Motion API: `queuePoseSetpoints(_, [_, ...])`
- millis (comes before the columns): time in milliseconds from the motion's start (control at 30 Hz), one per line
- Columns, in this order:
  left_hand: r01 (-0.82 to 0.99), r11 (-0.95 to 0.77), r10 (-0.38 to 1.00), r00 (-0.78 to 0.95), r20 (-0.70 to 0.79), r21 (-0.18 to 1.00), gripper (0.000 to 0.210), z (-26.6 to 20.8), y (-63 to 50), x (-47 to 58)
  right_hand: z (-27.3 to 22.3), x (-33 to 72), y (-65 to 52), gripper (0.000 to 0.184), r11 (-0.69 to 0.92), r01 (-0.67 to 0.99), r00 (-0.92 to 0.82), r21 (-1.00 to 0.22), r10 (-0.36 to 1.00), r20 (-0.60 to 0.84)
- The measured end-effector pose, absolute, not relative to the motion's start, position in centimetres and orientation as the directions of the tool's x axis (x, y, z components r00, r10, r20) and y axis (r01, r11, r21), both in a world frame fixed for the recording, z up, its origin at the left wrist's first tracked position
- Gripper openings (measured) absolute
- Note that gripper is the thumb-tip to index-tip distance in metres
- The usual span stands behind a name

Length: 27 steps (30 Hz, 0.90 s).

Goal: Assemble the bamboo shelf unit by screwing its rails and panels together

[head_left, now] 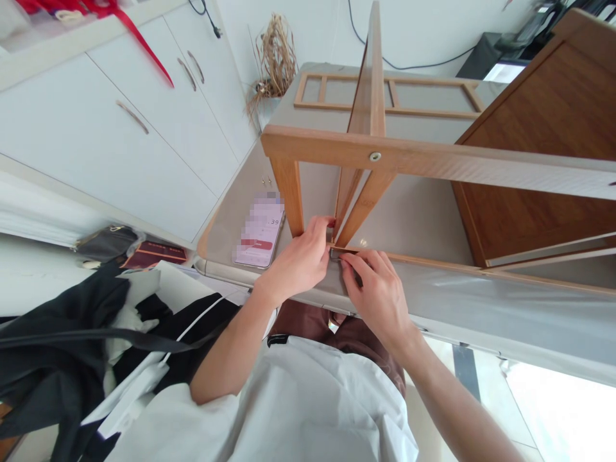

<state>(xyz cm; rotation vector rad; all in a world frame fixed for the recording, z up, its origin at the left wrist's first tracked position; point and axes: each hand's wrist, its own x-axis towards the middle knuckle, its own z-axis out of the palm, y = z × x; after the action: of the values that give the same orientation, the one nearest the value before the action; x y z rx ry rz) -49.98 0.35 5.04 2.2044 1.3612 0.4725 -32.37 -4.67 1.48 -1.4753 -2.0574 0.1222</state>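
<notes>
A partly assembled wooden frame stands on the covered table, with an upright panel joined to its top rail by a round metal fastener. Low at the panel's foot, my left hand is closed around the wood where the panel meets the bottom rail. Just right of it, my right hand pinches a small thin metal piece against that same joint. The fingers partly cover this piece, so its exact kind cannot be made out.
Left of my hands lies a phone with a lit screen; two small screws are behind it. A wooden ladder-like frame and a large brown panel are farther back. White cabinets stand left, beside a dried plant.
</notes>
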Motion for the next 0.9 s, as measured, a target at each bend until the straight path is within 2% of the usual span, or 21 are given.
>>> queuePoseSetpoints(333, [0.728,-0.378,0.897,0.442,0.031,0.571,0.031,5.1,0.3,-49.9,1.0,-32.2,-4.9,0.023,0.361,0.818,-0.175,-0.448,0.898,0.404])
queuePoseSetpoints(633, [0.746,-0.373,0.903,0.429,0.031,0.552,0.033,5.1,0.3,-49.9,0.9,-32.0,-5.0,0.024,0.406,0.803,-0.237,-0.436,0.889,0.391])
queuePoseSetpoints(900, [0.734,-0.355,0.911,0.410,0.039,0.578,0.038,5.1,-0.3,-49.6,0.9,-31.1,-6.2,0.017,0.434,0.767,-0.199,-0.473,0.861,0.467])
